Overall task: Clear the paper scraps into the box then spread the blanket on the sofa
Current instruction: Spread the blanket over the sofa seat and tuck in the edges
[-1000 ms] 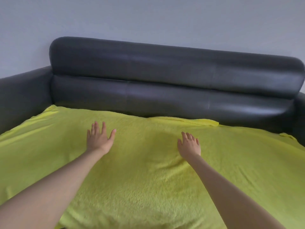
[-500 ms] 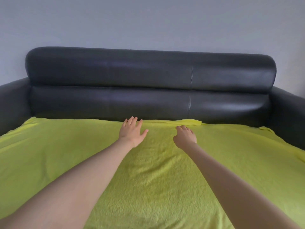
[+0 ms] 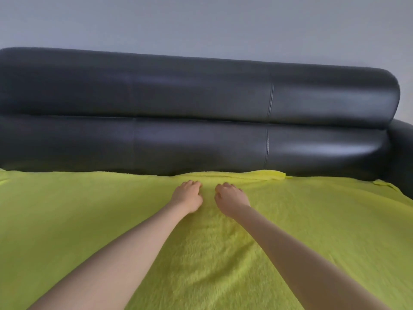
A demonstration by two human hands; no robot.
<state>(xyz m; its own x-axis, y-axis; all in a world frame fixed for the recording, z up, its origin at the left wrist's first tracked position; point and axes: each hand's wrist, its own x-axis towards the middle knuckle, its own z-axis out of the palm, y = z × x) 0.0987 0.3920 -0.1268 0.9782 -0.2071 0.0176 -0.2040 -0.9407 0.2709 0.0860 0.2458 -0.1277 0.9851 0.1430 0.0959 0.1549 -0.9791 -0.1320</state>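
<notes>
A fuzzy lime-green blanket (image 3: 312, 231) lies spread over the seat of the black leather sofa (image 3: 201, 104), and its far edge reaches the backrest. A small fold of blanket (image 3: 270, 174) bunches up at the back, right of centre. My left hand (image 3: 188, 196) and my right hand (image 3: 231, 199) rest side by side on the blanket near that far edge. Their fingers are curled, with the fingertips pressed into the pile. No cloth shows pinched between the fingers. No paper scraps or box are in view.
The sofa's right armrest (image 3: 402, 153) rises at the right edge, with a blanket corner (image 3: 383, 184) lying against it. A plain grey wall (image 3: 201, 25) stands behind the backrest.
Both hands have slid forward and inward, from spread apart and flat to close together near the backrest with fingers curled. The view has shifted left and moved closer.
</notes>
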